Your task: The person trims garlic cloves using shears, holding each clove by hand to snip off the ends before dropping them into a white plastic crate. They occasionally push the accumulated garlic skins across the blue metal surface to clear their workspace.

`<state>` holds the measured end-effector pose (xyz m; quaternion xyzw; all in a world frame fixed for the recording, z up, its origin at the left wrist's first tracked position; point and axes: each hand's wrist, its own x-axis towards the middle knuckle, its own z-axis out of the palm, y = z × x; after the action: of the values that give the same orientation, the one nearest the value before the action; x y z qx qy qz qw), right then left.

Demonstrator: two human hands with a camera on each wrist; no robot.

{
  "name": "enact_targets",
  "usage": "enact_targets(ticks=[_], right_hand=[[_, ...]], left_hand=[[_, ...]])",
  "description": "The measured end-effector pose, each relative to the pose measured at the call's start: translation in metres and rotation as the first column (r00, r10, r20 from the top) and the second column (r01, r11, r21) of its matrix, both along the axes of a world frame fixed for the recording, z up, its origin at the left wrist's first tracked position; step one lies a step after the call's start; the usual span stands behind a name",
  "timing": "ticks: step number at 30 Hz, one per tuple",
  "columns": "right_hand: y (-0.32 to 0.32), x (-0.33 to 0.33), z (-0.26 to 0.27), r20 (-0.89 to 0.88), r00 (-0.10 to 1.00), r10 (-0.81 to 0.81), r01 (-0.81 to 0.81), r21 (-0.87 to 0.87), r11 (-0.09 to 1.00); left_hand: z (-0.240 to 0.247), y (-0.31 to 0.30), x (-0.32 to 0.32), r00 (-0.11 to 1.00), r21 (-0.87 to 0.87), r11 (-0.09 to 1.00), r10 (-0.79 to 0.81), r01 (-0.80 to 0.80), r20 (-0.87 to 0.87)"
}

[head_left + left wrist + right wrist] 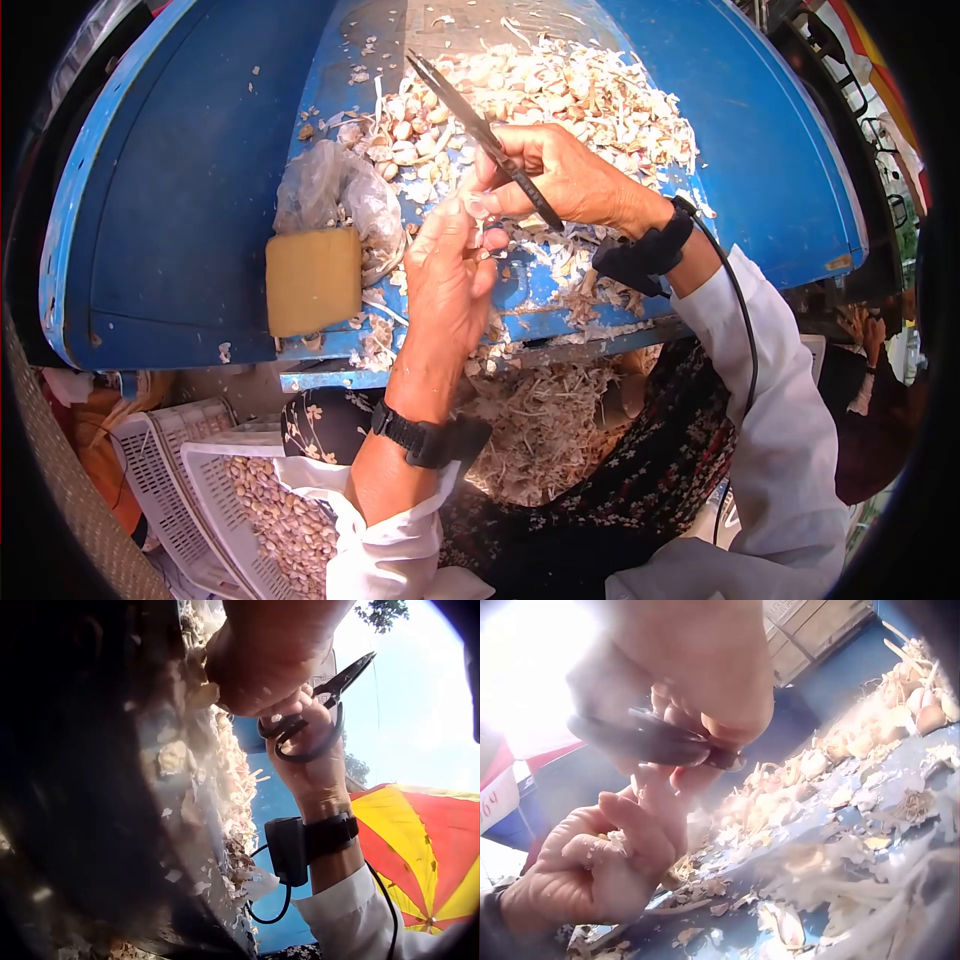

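Black scissors (455, 100) lie across my right hand (565, 178), their blades pointing up and to the left in the head view. The fingers curl round the handles, whose loops show in the left wrist view on the scissors (304, 756). Just below, my left hand (445, 285) pinches a small pale garlic clove (477, 207) at its fingertips. Thumb and fingertips of the right hand meet it there, so the clove is partly hidden. Garlic bulbs (405, 150) and cut stalks are heaped beyond both hands.
Loose skins litter the blue table (200, 180). A yellow block (314, 282) and a clear plastic bag (340, 195) sit left of the hands. Below the table edge, a white crate (195, 465) holds many cloves (285, 520), and dry peelings (540, 430) fill the lap area.
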<state>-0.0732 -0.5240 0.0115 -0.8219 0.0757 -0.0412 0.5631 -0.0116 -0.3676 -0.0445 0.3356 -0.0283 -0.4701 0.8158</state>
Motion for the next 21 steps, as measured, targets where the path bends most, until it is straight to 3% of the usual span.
enact_targets(ticks=[1,3,5,7,10,12,15,17,21], right_hand=[[0.002,-0.003,0.001,-0.04,0.999,-0.016,0.015,-0.024,1.0],[0.007,-0.007,0.001,0.067,0.998,-0.008,0.012,-0.057,0.998],[0.008,-0.01,0.001,0.133,0.991,-0.027,0.04,-0.098,0.994],[0.009,-0.015,0.008,0.32,0.947,-0.03,0.181,-0.456,0.871],[0.009,-0.024,0.01,0.406,0.912,0.067,0.187,-0.555,0.81],[0.011,-0.028,0.011,0.403,0.912,0.083,0.17,-0.553,0.816],[0.014,-0.039,0.027,0.3,0.948,-0.111,0.271,-0.571,0.775],[0.008,-0.048,0.042,0.03,0.986,-0.161,0.146,-0.607,0.781],[-0.003,-0.059,0.028,-0.029,0.995,-0.092,0.035,-0.78,0.625]], left_hand=[[0.0,0.001,0.0,1.0,-0.092,0.996,-0.016,0.015,-0.01],[0.004,0.002,-0.002,0.999,-0.089,0.996,-0.034,0.031,-0.028],[0.006,0.002,-0.002,0.996,-0.197,0.977,-0.082,0.086,0.029],[0.006,0.003,-0.003,0.995,-0.152,0.984,-0.087,0.095,0.057],[0.011,0.004,-0.005,0.98,-0.115,0.979,-0.153,0.168,0.125],[0.01,0.006,-0.007,0.958,-0.101,0.97,-0.198,0.223,0.206],[0.011,0.003,-0.007,0.987,-0.106,0.988,-0.095,0.109,0.131],[0.011,0.004,-0.004,0.988,-0.124,0.99,-0.049,0.067,0.146],[0.004,0.005,0.005,0.983,-0.131,0.991,-0.009,0.034,0.181]])
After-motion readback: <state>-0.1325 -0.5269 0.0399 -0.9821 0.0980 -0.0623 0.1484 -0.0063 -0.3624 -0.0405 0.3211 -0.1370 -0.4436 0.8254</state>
